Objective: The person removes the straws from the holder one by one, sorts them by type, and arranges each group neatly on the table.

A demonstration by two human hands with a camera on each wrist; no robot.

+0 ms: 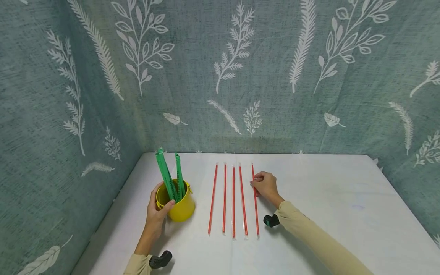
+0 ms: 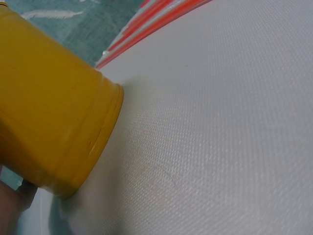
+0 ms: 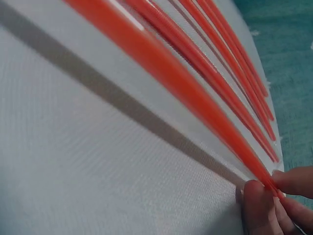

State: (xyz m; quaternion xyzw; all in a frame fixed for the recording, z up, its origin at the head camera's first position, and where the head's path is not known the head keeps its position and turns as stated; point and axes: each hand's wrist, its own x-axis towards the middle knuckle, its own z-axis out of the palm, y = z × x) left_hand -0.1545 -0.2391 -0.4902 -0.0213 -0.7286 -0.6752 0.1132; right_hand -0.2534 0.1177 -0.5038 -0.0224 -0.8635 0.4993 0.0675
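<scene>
My left hand [image 1: 156,212] grips a small yellow bucket [image 1: 183,209], thumb over the near rim and fingers round its far left side. Long green wrapped strips [image 1: 166,176] stand in the bucket and lean left, their tops well above the rim. With thumb and fingertips, my right hand [image 1: 267,187] pinches a red straw [image 3: 193,100] in a clear wrapper, the rightmost of a row. In the right wrist view its shadow lies apart from it on the table. Several more wrapped red straws [image 1: 233,198] lie roughly parallel to its left.
A white cloth-covered table [image 1: 330,198] carries everything. Green leaf-patterned fabric [image 1: 268,76] hangs behind it and along the left side. A black wrist camera [image 1: 271,220] on the right sleeve sits close beside the rightmost straw; another camera [image 1: 160,259] is on the left wrist.
</scene>
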